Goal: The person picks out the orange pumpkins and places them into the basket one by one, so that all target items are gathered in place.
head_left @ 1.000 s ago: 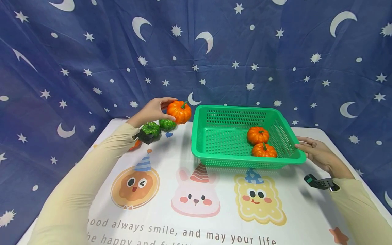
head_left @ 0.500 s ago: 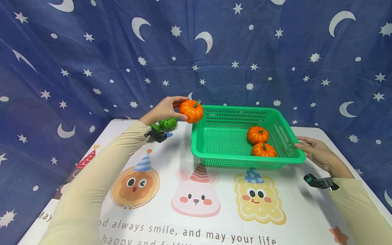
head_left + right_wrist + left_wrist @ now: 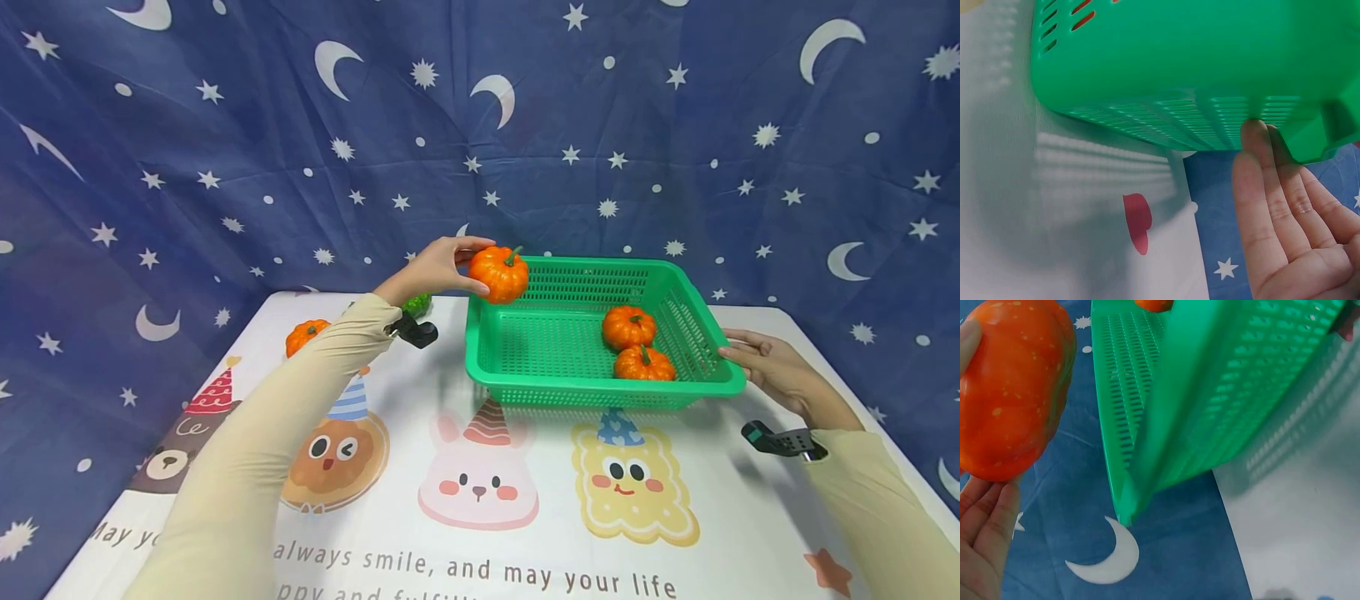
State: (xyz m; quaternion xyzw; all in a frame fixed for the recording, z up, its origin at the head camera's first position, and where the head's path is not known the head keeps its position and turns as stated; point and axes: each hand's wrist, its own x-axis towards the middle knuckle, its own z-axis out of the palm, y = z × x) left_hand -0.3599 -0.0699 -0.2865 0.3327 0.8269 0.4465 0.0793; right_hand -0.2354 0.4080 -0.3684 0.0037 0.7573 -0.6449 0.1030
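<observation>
My left hand (image 3: pixel 440 268) grips a small orange pumpkin (image 3: pixel 501 274) with a green stem, thumb and fingers on its sides. In the head view the pumpkin overlaps the left end of a green plastic basket (image 3: pixel 570 385). From the left wrist view, the held pumpkin (image 3: pixel 1013 387) shows beside the basket's rim (image 3: pixel 1166 406). Two more orange pumpkins, one behind (image 3: pixel 628 327) and one in front (image 3: pixel 644 364), sit at the basket's right end. My right hand (image 3: pixel 783 371) touches that end, its fingers (image 3: pixel 1257 206) fairly straight against the basket's wall (image 3: pixel 1179 56).
At the table's back left lies another orange pumpkin (image 3: pixel 306 336), and a green pumpkin (image 3: pixel 417 306) is partly hidden by my left wrist. The white tablecloth (image 3: pixel 547 558) carries cartoon prints. A blue curtain (image 3: pixel 420 125) with moons and stars hangs behind.
My left hand has carried the orange pumpkin rightward from beside the basket to its left end. The left orange pumpkin has come into view from behind the arm. My right hand stays in place.
</observation>
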